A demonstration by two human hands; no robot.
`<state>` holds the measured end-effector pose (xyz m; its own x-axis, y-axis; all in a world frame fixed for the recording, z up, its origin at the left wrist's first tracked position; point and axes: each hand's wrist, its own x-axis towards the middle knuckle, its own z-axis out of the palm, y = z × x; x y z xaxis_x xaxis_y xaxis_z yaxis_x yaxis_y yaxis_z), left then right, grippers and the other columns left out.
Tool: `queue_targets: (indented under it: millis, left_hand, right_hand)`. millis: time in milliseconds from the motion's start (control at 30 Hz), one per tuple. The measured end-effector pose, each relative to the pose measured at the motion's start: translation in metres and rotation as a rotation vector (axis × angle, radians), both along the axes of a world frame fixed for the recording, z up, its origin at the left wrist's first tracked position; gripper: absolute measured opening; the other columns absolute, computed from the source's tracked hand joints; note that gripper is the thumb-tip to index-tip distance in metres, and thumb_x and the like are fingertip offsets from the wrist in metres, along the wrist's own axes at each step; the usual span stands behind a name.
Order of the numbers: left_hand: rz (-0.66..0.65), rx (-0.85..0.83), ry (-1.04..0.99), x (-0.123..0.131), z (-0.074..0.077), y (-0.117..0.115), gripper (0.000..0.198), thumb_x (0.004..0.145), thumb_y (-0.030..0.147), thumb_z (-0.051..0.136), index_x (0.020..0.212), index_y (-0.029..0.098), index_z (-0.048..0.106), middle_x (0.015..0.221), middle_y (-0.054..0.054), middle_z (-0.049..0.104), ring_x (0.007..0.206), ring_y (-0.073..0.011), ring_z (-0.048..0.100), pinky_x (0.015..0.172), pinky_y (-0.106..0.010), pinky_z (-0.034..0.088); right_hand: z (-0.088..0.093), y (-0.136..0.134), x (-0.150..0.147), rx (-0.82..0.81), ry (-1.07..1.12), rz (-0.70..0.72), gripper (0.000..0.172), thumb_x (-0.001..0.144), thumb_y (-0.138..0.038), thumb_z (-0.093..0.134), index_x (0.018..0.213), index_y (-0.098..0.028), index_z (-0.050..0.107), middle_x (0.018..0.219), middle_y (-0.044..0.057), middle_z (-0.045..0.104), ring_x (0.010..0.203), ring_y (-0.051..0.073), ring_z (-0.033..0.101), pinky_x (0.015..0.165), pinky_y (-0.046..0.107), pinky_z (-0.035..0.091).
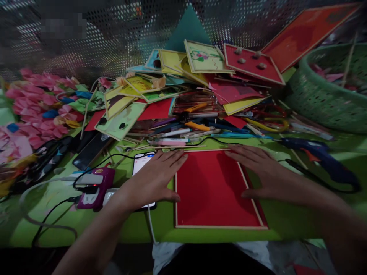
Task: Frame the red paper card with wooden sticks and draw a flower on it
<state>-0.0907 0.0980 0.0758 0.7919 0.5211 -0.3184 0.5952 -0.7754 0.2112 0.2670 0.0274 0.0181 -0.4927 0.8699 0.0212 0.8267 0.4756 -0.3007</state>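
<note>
A red card (215,191) framed with thin wooden sticks lies flat on the green table (289,225) right in front of me. My left hand (156,177) rests flat with fingers stretched out along the card's left edge, partly covering a lit phone (141,160). My right hand (258,168) lies flat with fingers spread on the card's upper right corner. Neither hand holds anything.
Behind the card lies a heap of pens, sticks and scissors (189,126) and several framed coloured cards (206,61). A blue glue gun (321,156) lies at right, a green basket (323,91) behind it. Pink paper flowers (37,103), a purple power bank (96,189) and cables sit at left.
</note>
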Motion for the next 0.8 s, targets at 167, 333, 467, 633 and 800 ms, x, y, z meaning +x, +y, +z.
queue_targets:
  millis: [167,333,467,633,800]
  left_hand:
    - [0.014,-0.002,-0.025,0.000,-0.004,0.000,0.113,0.075,0.065,0.071,0.161,0.022,0.012,0.168,-0.016,0.017,0.156,-0.0330,0.020,0.125,-0.056,0.017]
    - [0.001,0.077,-0.106,-0.005,-0.002,0.003,0.102,0.082,0.068,0.061,0.161,0.023,0.014,0.167,-0.014,0.026,0.153,-0.0277,0.029,0.123,-0.047,0.022]
    - [0.080,0.183,-0.121,-0.007,0.009,0.009,0.074,0.092,0.063,0.050,0.152,0.022,0.039,0.154,-0.010,0.050,0.143,-0.0252,0.043,0.119,-0.043,0.030]
    - [0.127,0.257,-0.066,-0.004,0.015,0.011,0.058,0.091,0.058,0.056,0.135,0.021,0.058,0.130,-0.009,0.062,0.124,-0.0274,0.052,0.105,-0.045,0.042]
    - [0.138,0.289,0.001,0.000,0.012,0.009,0.069,0.085,0.061,0.062,0.140,0.020,0.054,0.130,-0.012,0.058,0.122,-0.0312,0.049,0.101,-0.046,0.043]
  right_hand:
    - [-0.008,0.001,0.005,0.037,-0.043,0.016,0.113,0.071,-0.072,0.071,0.163,-0.032,0.020,0.162,0.013,0.040,0.141,0.041,0.045,0.111,0.065,0.035]
    - [-0.010,0.000,0.006,0.042,-0.042,0.015,0.114,0.070,-0.073,0.071,0.163,-0.036,0.017,0.162,0.013,0.040,0.140,0.043,0.046,0.109,0.064,0.038]
    - [-0.010,0.000,0.007,0.086,-0.058,0.012,0.110,0.075,-0.071,0.068,0.163,-0.039,0.011,0.163,0.012,0.038,0.142,0.041,0.044,0.110,0.062,0.038]
    - [-0.013,0.004,0.010,0.179,-0.064,-0.033,0.098,0.082,-0.066,0.063,0.162,-0.038,0.014,0.159,0.013,0.044,0.142,0.040,0.044,0.112,0.061,0.037]
    - [-0.018,0.005,0.014,0.234,-0.086,-0.022,0.094,0.082,-0.067,0.061,0.160,-0.038,0.018,0.160,0.015,0.041,0.141,0.043,0.043,0.108,0.065,0.038]
